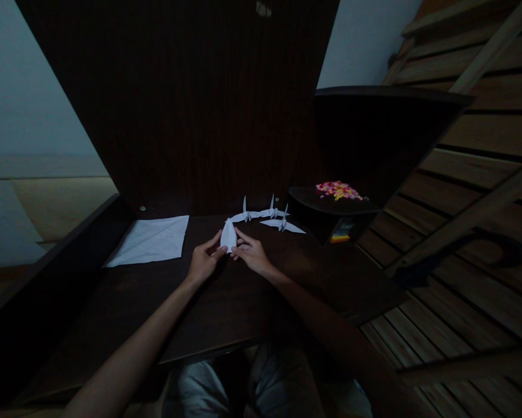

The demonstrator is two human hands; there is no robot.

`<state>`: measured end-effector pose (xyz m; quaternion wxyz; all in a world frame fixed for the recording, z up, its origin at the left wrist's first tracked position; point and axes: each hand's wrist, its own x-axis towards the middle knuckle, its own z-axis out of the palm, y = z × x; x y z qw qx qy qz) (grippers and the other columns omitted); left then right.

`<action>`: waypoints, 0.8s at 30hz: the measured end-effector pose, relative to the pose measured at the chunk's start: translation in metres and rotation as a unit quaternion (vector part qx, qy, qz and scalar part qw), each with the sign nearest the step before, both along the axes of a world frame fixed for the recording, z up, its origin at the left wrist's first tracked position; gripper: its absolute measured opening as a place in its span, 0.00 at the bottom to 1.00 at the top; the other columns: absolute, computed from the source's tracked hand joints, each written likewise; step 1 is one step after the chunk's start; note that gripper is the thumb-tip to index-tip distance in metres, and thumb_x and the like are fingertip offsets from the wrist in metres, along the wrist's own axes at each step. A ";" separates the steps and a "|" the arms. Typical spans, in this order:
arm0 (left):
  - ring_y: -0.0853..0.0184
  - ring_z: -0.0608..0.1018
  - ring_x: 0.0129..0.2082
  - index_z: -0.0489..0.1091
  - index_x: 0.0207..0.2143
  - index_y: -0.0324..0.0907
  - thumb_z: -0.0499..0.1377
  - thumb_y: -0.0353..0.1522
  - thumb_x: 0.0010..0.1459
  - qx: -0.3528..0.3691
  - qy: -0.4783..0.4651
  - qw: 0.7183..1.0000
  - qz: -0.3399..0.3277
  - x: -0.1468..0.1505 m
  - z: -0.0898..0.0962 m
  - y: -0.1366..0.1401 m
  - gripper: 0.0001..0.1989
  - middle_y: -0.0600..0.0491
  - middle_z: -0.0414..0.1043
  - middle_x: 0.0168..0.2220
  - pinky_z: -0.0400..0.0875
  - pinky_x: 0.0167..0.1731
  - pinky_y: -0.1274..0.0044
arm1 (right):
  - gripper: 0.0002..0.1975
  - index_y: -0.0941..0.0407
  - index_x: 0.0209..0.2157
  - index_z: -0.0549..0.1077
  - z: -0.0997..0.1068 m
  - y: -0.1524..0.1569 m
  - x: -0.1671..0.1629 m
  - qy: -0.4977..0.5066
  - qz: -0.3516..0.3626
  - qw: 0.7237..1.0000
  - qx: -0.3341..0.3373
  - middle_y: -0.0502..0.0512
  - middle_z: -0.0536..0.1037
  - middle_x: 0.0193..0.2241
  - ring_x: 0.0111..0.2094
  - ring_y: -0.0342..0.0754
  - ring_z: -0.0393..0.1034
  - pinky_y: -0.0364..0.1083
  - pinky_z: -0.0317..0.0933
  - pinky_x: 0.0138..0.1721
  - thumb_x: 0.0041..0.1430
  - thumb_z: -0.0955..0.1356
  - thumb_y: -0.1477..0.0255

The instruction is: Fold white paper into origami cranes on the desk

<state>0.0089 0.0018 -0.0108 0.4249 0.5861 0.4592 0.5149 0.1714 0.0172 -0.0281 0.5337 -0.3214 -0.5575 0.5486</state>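
A narrow piece of folded white paper (229, 234), pointed at its top, is held upright between both hands above the dark desk. My left hand (205, 255) pinches its lower left edge between thumb and fingers. On the other side, my right hand (249, 252) grips the lower right edge, its thumb near the bottom. Just beyond the hands stand three folded white paper cranes, one crane (246, 216) behind the held piece, another crane (272, 212) beside it, and a nearer crane (283, 224) to the right.
White creased sheets (150, 239) lie flat at the desk's left. A corner shelf (304, 196) on the right bears a heap of small pink, red and yellow pieces (339, 190). Below it sits a small yellow-and-dark item (340, 237). A tall dark panel (191, 116) closes off the back.
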 end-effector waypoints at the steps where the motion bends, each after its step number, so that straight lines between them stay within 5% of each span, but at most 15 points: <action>1: 0.57 0.74 0.50 0.66 0.56 0.38 0.64 0.37 0.48 0.004 0.007 1.000 0.004 0.000 0.000 -0.001 0.32 0.47 0.70 0.53 0.66 0.52 0.67 | 0.34 0.51 0.56 0.66 0.000 0.000 0.000 0.001 -0.001 1.000 0.003 0.46 0.72 0.28 0.26 0.41 0.72 0.42 0.68 0.26 0.45 0.73 0.69; 15: 0.59 0.78 0.40 0.70 0.52 0.37 0.65 0.38 0.45 -0.002 -0.010 0.999 0.034 0.001 0.007 -0.004 0.30 0.47 0.78 0.42 0.72 0.42 0.69 | 0.25 0.55 0.46 0.72 0.002 0.001 0.000 0.022 -0.021 1.000 0.001 0.47 0.74 0.25 0.25 0.43 0.72 0.42 0.67 0.25 0.43 0.74 0.66; 24: 0.58 0.79 0.36 0.76 0.33 0.37 0.69 0.42 0.39 -0.040 -0.032 0.998 0.025 -0.001 0.009 -0.001 0.21 0.48 0.78 0.33 0.71 0.41 0.70 | 0.16 0.57 0.30 0.70 0.005 0.000 -0.001 0.037 -0.022 0.999 -0.009 0.47 0.74 0.23 0.23 0.43 0.72 0.43 0.67 0.25 0.41 0.75 0.65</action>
